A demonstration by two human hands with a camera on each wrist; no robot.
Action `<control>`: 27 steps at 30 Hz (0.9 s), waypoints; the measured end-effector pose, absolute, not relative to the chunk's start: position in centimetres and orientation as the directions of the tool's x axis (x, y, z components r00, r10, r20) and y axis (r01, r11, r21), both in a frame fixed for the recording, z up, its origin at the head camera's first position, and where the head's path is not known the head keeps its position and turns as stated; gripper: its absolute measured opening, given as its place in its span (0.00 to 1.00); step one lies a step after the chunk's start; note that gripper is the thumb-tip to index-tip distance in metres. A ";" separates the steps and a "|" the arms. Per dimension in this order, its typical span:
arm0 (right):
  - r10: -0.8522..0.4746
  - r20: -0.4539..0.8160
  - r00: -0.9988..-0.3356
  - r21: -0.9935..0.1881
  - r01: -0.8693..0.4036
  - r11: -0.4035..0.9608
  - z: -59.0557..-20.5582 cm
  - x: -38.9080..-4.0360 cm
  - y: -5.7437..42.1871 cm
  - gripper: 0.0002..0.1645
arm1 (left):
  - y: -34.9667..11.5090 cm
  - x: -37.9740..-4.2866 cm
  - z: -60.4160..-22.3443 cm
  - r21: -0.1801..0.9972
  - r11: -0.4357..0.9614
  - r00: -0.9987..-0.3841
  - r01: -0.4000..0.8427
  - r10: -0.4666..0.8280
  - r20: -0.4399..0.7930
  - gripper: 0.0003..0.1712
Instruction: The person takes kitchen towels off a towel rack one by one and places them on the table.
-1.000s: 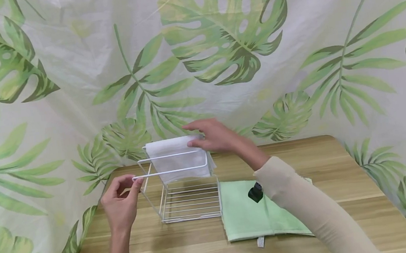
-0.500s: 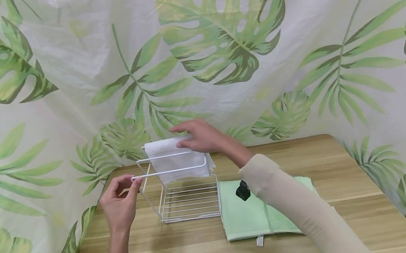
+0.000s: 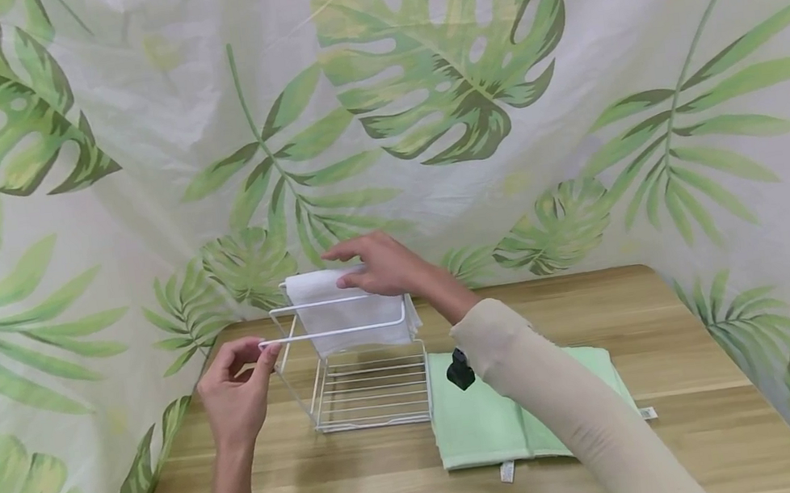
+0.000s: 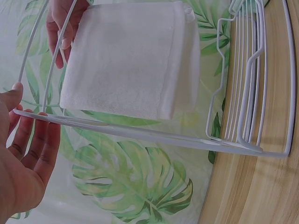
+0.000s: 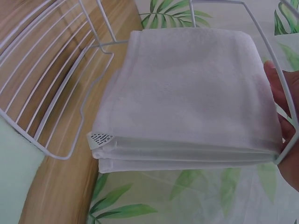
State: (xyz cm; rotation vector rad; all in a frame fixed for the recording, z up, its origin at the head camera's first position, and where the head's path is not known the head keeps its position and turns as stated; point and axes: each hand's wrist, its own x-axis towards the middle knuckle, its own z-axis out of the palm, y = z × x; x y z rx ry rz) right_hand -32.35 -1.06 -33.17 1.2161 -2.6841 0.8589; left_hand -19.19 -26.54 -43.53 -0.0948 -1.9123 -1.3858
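A white wire rack (image 3: 332, 333) stands on the table, with a folded white towel (image 3: 344, 317) hanging over its rear top bar. In the right wrist view the towel (image 5: 187, 93) shows stacked folded layers and a small printed label. My left hand (image 3: 236, 391) pinches the rack's front top corner between thumb and fingers, as the left wrist view of this hand (image 4: 32, 158) shows. At the towel's top edge is my right hand (image 3: 386, 264), its thumb against the front face and its index finger stretched leftward above. Part of that hand (image 4: 65, 18) lies behind the rack's bars.
A folded green towel (image 3: 475, 432) with white tags lies against the rack's right side. The wooden table (image 3: 364, 486) extends in front and to the right. A leaf-patterned curtain (image 3: 435, 209) hangs close behind and at both sides.
My right hand has slid left along the towel's top edge, while the towel stays in place on the bar. The left hand keeps its pinch on the rack corner.
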 end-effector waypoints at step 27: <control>-0.629 0.255 -0.734 -0.418 -0.670 0.613 -33.2 -32.4 -0.4 0.17 | -26.4 -19.0 -43.4 0.775 0.415 -0.704 0.477 -0.348 0.620 0.10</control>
